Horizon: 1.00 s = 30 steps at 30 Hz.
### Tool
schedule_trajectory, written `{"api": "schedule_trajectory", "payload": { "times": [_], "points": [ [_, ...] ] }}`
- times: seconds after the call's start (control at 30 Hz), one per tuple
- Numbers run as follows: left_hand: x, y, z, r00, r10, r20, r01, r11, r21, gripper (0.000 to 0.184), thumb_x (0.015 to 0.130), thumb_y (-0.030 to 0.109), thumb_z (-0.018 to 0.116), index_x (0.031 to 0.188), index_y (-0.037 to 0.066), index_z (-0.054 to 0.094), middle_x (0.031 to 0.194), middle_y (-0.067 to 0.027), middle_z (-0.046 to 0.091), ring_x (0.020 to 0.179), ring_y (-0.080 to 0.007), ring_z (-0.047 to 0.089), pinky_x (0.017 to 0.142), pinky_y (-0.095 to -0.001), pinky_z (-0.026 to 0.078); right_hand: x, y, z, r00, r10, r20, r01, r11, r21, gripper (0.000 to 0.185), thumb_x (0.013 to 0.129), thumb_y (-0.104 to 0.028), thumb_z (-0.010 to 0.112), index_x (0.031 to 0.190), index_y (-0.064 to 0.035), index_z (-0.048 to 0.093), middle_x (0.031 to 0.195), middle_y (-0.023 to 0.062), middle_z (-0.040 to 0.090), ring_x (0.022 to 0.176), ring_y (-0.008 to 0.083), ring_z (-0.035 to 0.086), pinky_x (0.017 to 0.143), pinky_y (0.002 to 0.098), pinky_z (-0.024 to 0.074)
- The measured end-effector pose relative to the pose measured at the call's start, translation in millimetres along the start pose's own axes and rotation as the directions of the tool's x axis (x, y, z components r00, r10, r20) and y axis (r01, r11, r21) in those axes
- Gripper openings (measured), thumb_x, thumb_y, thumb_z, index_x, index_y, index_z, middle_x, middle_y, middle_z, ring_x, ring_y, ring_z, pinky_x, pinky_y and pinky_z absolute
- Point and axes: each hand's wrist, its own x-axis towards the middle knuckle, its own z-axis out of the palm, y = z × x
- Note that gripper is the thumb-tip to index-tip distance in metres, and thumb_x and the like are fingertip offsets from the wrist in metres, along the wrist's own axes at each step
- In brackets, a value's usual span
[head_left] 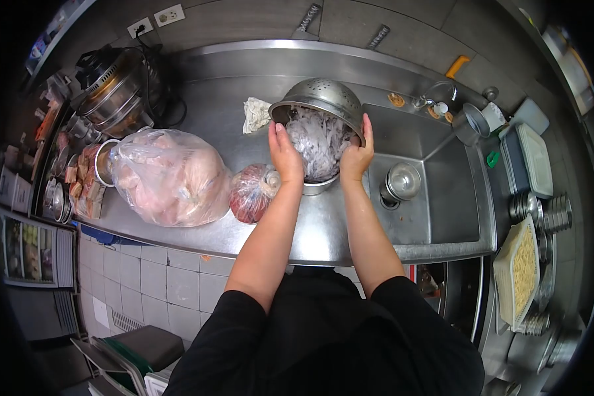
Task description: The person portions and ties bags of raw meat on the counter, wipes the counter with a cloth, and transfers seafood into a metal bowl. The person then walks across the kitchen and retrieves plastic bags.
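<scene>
Both hands hold a perforated steel colander (pixel 323 92) tilted on its side, its opening toward me. My left hand (pixel 286 153) grips its left rim and my right hand (pixel 357 150) its right rim. Pale greyish strips of food (pixel 318 142) lie in the opening between my hands, over a steel bowl (pixel 320 188) whose lower edge shows beneath. Just left of my left hand sits a knotted clear bag (pixel 249 198) with red contents. Beyond it lies a large clear bag (pixel 171 178) of pale pink meat.
A sink (pixel 442 198) with a small steel bowl (pixel 402 181) is on the right. A crumpled white cloth (pixel 256 115) lies behind the bags. An appliance (pixel 115 89) stands at the back left. Farther right is a white basket (pixel 516 270) of pale yellow strips.
</scene>
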Motion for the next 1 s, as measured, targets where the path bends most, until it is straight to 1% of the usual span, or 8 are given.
{"api": "schedule_trajectory", "payload": {
  "times": [0.27,0.47,0.57,0.6,0.67,0.7,0.8,1.0],
  "points": [
    [-3,-1,-4,0.998,0.003,0.055,0.001,0.997,-0.076,0.061,0.103,0.045,0.036,0.138,-0.004,0.045,0.138,-0.0223,0.05,0.128,-0.0306,0.047,0.109,-0.0354,0.032,-1,-1,3,1.0,-0.01,0.013,0.01,1.0,-0.029,0.052,0.083,0.005,0.043,0.134,-0.0021,0.053,0.128,0.0163,0.06,0.119,0.0265,0.057,0.101,0.0335,0.0416],
    [-11,5,-11,0.991,-0.087,0.1,0.092,0.995,-0.04,0.044,0.102,0.036,0.045,0.118,-0.003,0.057,0.125,-0.0176,0.057,0.115,-0.029,0.054,0.098,-0.0375,0.041,-1,-10,4,0.997,0.062,0.042,-0.06,0.997,-0.042,0.053,0.081,0.001,0.044,0.133,-0.002,0.053,0.128,0.0182,0.06,0.12,0.0295,0.056,0.102,0.0354,0.0416],
    [-14,14,-5,0.908,0.342,0.243,-0.401,0.878,0.263,0.028,0.087,0.024,0.065,0.105,0.003,0.064,0.113,-0.0182,0.058,0.107,-0.0334,0.055,0.095,-0.0416,0.042,1,-11,2,0.989,0.116,0.091,-0.111,0.992,-0.057,0.055,0.08,0.0,0.045,0.134,-0.0029,0.053,0.127,0.0187,0.061,0.117,0.0293,0.058,0.1,0.0346,0.0423],
    [-12,18,-2,0.906,0.344,0.246,-0.403,0.877,0.26,0.028,0.087,0.024,0.065,0.105,0.003,0.064,0.113,-0.0182,0.058,0.107,-0.0334,0.055,0.095,-0.0416,0.042,1,-11,0,0.974,0.18,0.136,-0.174,0.983,-0.053,0.055,0.079,-0.001,0.045,0.134,-0.0032,0.053,0.125,0.019,0.061,0.116,0.0292,0.059,0.1,0.0343,0.0426],
    [-4,39,8,0.681,0.577,0.451,-0.732,0.531,0.426,0.031,0.082,0.024,0.068,0.105,0.004,0.064,0.116,-0.0176,0.058,0.109,-0.0337,0.054,0.098,-0.0446,0.039,-2,-16,-1,0.974,0.173,0.143,-0.167,0.984,-0.054,0.055,0.079,-0.001,0.046,0.133,-0.003,0.053,0.123,0.0191,0.063,0.114,0.0292,0.06,0.099,0.0343,0.0433],
    [1,46,14,0.631,0.62,0.467,-0.775,0.473,0.419,0.029,0.079,0.024,0.069,0.102,0.006,0.067,0.117,-0.0172,0.059,0.112,-0.0336,0.053,0.1,-0.0452,0.036,-2,-18,-2,0.973,0.17,0.155,-0.163,0.985,-0.057,0.055,0.079,-0.002,0.046,0.133,-0.0029,0.054,0.121,0.0192,0.064,0.113,0.0292,0.061,0.098,0.0344,0.0441],
    [12,13,8,0.589,0.358,0.724,-0.802,0.362,0.474,0.026,0.077,0.025,0.07,0.098,0.008,0.07,0.112,-0.0161,0.061,0.108,-0.0332,0.054,0.097,-0.0428,0.039,-1,-18,-2,0.965,0.207,0.161,-0.197,0.977,-0.077,0.053,0.079,-0.003,0.047,0.13,-0.0024,0.056,0.119,0.0193,0.065,0.111,0.0294,0.062,0.097,0.0346,0.0451],
    [-14,30,-10,0.506,0.234,0.83,-0.813,0.45,0.369,0.013,0.076,0.021,0.068,0.085,0.01,0.068,0.093,-0.0083,0.061,0.098,-0.0286,0.056,0.086,-0.0427,0.041,15,-13,-1,0.96,0.233,0.156,-0.205,0.963,-0.178,0.05,0.078,-0.004,0.049,0.127,-0.0009,0.057,0.113,0.0215,0.067,0.106,0.0331,0.064,0.093,0.0364,0.0463]
  ]
}}
